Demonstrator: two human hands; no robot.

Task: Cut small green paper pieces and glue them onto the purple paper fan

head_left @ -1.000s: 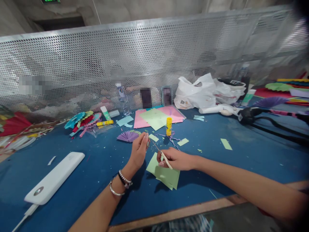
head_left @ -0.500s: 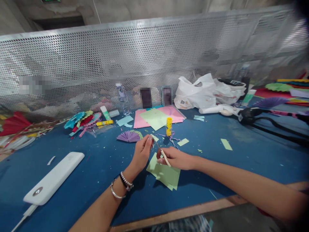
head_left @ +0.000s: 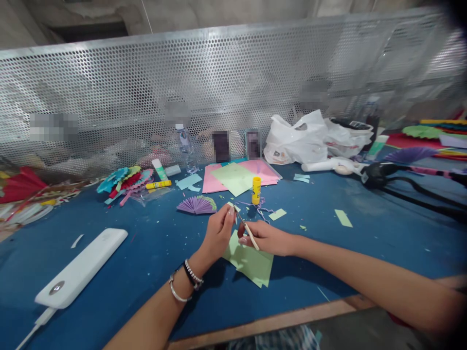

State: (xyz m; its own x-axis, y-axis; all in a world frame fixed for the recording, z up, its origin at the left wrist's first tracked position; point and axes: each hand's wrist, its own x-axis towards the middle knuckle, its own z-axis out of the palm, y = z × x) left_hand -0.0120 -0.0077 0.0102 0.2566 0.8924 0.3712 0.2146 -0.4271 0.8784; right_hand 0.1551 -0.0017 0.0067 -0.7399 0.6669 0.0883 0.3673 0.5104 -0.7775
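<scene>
Centrally, just below mid-frame, a tiny pale paper scrap [head_left: 231, 212] is pinched in the closed fingertips of the left hand [head_left: 218, 235] and small cream-handled metal scissors [head_left: 248, 232] are gripped by the right hand [head_left: 268, 238]; light, limp and easily torn, the scrap is best held by its edge.

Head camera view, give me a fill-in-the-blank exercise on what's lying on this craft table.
The yellow glue stick stands upright on a ___ table.
The white power bank lies to the ___ of the left hand.
The right hand, holding scissors, rests over light ___ paper.
The folded fan beyond the left hand is ___.
Missing words: blue, left, green, purple.
</scene>
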